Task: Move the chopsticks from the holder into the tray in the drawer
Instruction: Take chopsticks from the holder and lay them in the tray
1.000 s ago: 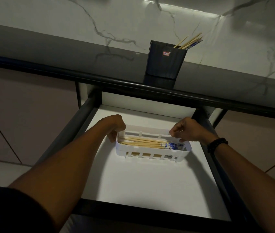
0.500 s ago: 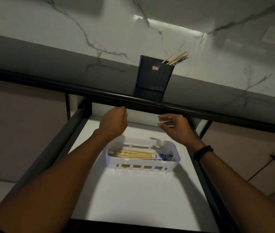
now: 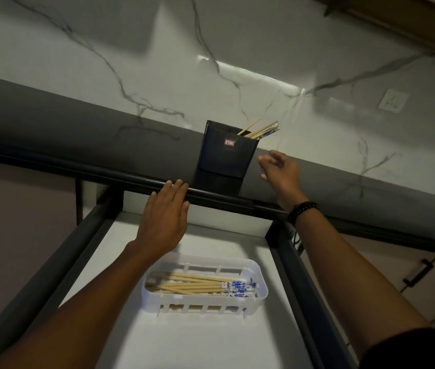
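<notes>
Taking the dark holder (image 3: pixel 224 153) as the fixed mark: behind it rises a glossy wall of white marble (image 3: pixel 211 62) with grey veins, and it stands on a smooth dark counter (image 3: pixel 51 123) with a rounded black front lip. Below and in front of the holder the drawer (image 3: pixel 197 342) is pulled open, a matte white floor inside dark rails.

In that drawer, straight down from the holder, sits the tray (image 3: pixel 260 291), a pale plastic trough with rounded corners and slotted sides. A bundle of chopsticks (image 3: pixel 197 284) already lies lengthwise in it: slim pale wood, blue-and-white patterned at the thick ends, which point right. A few more chopsticks (image 3: pixel 263 130) lean out of the holder's upper right corner, fanned toward the wall.

By my reading, this is the reach for another batch. The right hand (image 3: pixel 281 171) hovers just right of the holder, fingers loosely spread and holding nothing. The left hand (image 3: pixel 164 217) is flat and empty, below and left of the holder, fingertips at the counter lip; whether they touch it I cannot tell.

The next move calls for lifting the right hand to the leaning ends and pinching them together, without tipping the tall, narrow holder.
</notes>
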